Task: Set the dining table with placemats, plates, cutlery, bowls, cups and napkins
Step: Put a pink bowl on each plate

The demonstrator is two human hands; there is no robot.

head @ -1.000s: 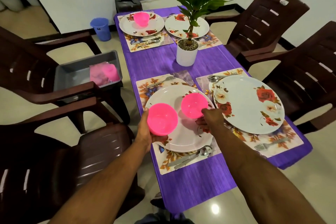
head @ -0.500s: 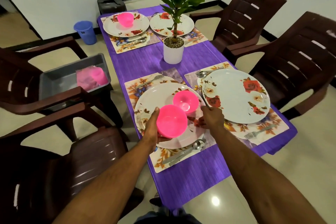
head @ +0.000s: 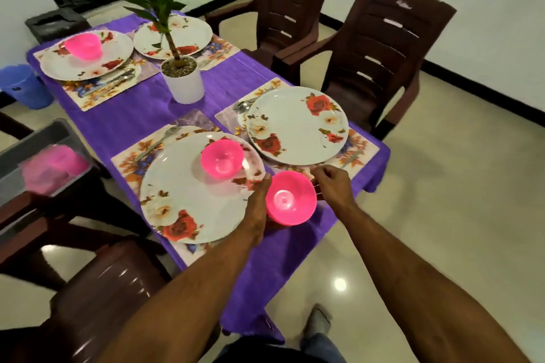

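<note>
My left hand holds a pink bowl over the near table edge, between the two near plates. My right hand hovers beside that bowl's right rim, fingers loosely curled and holding nothing. A second pink bowl sits on the near left flowered plate. The near right plate has nothing on it, with a spoon at its far edge. A third pink bowl rests on the far left plate; the far right plate carries nothing. Each plate lies on a floral placemat.
A potted plant in a white pot stands mid-table on the purple cloth. A grey bin with pink items sits on a chair at left. Brown plastic chairs line both sides. A blue bucket stands on the floor.
My left hand carried its pink bowl from the left of the near left plate rightward to the gap between the near plates. My right hand let go of the bowl resting on that plate. The view swung right.
</note>
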